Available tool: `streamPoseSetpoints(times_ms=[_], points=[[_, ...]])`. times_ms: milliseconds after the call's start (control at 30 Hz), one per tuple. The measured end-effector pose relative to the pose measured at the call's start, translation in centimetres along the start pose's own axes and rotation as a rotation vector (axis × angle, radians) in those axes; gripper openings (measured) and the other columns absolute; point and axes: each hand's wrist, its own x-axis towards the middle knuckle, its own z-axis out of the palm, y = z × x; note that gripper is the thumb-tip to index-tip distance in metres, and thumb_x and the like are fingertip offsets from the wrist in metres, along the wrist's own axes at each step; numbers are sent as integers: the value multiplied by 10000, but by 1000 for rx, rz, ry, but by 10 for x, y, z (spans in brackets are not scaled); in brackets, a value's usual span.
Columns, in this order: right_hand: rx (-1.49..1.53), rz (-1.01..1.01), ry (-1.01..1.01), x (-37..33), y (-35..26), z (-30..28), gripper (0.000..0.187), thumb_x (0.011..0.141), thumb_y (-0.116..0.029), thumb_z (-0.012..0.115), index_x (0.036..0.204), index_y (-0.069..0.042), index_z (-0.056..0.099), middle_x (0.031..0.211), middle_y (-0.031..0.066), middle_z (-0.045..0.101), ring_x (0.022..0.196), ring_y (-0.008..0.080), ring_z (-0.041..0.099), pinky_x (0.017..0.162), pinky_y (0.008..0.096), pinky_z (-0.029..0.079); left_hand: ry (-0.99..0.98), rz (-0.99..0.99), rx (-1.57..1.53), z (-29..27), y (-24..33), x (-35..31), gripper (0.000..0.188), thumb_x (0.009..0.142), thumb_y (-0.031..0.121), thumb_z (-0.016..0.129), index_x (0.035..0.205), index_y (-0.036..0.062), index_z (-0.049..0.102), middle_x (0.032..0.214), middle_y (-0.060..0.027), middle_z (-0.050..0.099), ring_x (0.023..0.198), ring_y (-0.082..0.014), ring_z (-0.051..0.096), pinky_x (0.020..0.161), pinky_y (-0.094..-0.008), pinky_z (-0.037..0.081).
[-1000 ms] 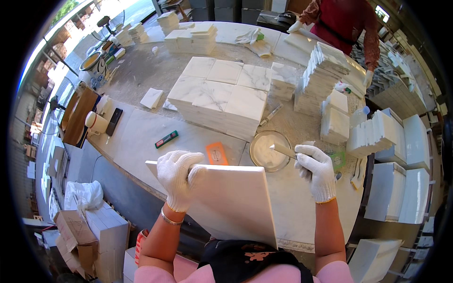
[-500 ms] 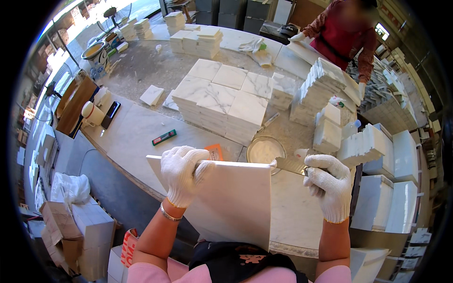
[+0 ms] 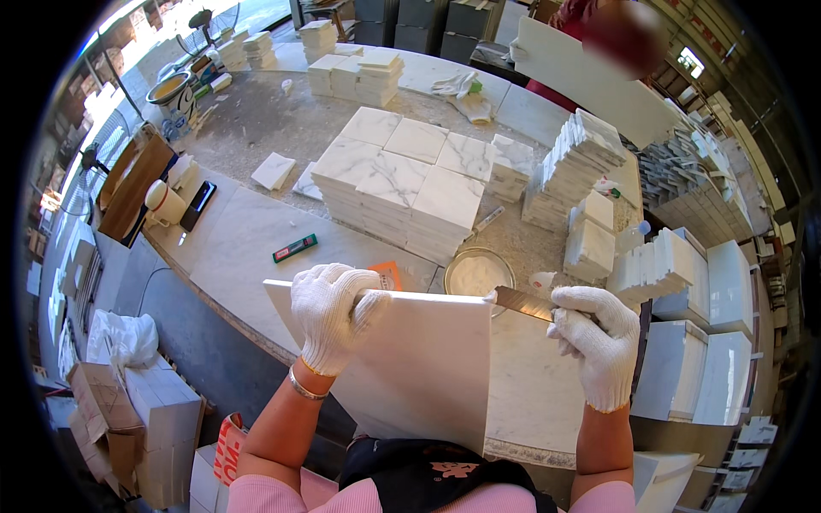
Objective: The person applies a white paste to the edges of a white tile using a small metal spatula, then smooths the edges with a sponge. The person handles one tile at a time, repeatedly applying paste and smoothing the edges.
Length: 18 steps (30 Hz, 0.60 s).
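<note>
Left hand [image 3: 335, 315] clamped over the top edge of a white slab [image 3: 419, 368] propped up at the counter [image 3: 534, 385], right hand [image 3: 600, 342] gripping a knife [image 3: 527, 303], its tip right at the slab's upper corner! Just past that, a round dish [image 3: 479, 271], then stacked tiles [image 3: 398, 184], and there's a co-worker [image 3: 567, 17] behind a panel [image 3: 590, 77].

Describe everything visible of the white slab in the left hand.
The white slab is a flat, thin panel with a pale, smooth-looking face and straight edges, apparently stone or ceramic. It is tilted up on edge before the person, at the near side of the workbench, its lower part near the black apron. The gloved left hand grips its top edge, left of the middle. A metal blade meets its upper right corner. Whatever supports its bottom is hidden.
</note>
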Motion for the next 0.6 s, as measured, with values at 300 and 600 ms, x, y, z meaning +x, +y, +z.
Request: streamPoseSetpoints(times_ms=[300,600], points=[[-39,-48,10,-1,0,-1,210,884,24,689,1083,12,755,893,75,741,759,100,687,586,204,512,8,1,-10,1,0,1,371,966,423,604,806,100,693,765,-73,666,742,-291,639,742,-405,434],[-54,-100,-2,-4,-3,-1,228,869,61,689,1083,15,752,908,76,743,781,103,687,615,209,515,12,4,-2,1,0,-1,390,975,443,597,818,100,695,770,-74,668,752,-292,641,745,-405,433]])
